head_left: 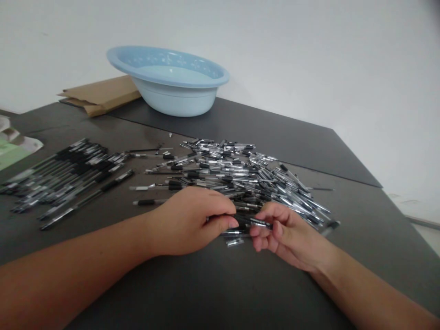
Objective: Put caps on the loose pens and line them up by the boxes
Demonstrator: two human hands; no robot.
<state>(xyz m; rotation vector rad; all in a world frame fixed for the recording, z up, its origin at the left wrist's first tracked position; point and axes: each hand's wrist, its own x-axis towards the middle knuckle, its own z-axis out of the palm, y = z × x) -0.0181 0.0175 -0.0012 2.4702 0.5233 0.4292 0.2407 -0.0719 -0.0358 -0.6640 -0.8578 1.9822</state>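
— Grips one pen (256, 222) at both ends. Left hand (185, 222) clenched over the left end, fingers curled down and hiding it. Right hand (285, 236) pinching the right end between thumb and fingertips.
— And where, against that grip?
— Spans the short gap between the two hands, roughly level, just above the dark table (206, 293). Shows only a middle stretch, black and clear.
— Touching anything underneath?
— Cannot tell. Hovers over a couple of stray pieces at the near edge of the loose pile (240, 176).
— Beyond the hands?
— Right behind the knuckles, more of that pile: pens crossed every way, spreading off to the right.
— And leftward?
— Apart from the heap, a tidier row of pens (65, 172), laid roughly parallel, running toward the left edge.
— Farther back?
— At the far side of the table, a light blue basin (172, 80), just beside flat brown cardboard (99, 94). Behind both, a plain white wall (309, 55).
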